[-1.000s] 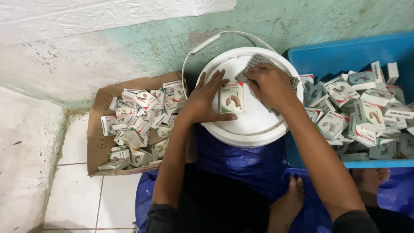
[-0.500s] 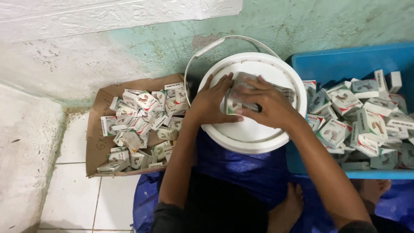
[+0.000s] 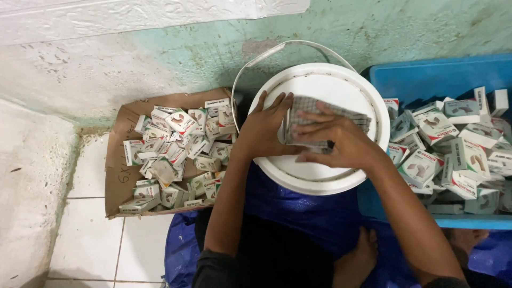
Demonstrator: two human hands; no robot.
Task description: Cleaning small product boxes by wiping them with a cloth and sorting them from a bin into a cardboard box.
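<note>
A white bucket lid (image 3: 341,85) lies flat in front of me, its thin handle arching behind. On it rests a flat greyish folded sheet (image 3: 309,109), pressed under both hands. My left hand (image 3: 265,128) holds the sheet's left edge with fingers spread on the lid. My right hand (image 3: 336,140) lies over the sheet from the right, fingers curled across it. What is beneath the sheet is hidden.
A shallow cardboard tray (image 3: 118,165) at the left holds several small white-and-green boxes (image 3: 178,146). A blue plastic crate (image 3: 442,80) at the right holds several more of the same boxes (image 3: 453,154). Blue sheeting (image 3: 298,208) covers my lap, with white floor tiles (image 3: 90,234) at lower left.
A small box seen on the lid one second ago is now out of sight under the greyish sheet. Both hands have closed in over the sheet at the lid's middle.
</note>
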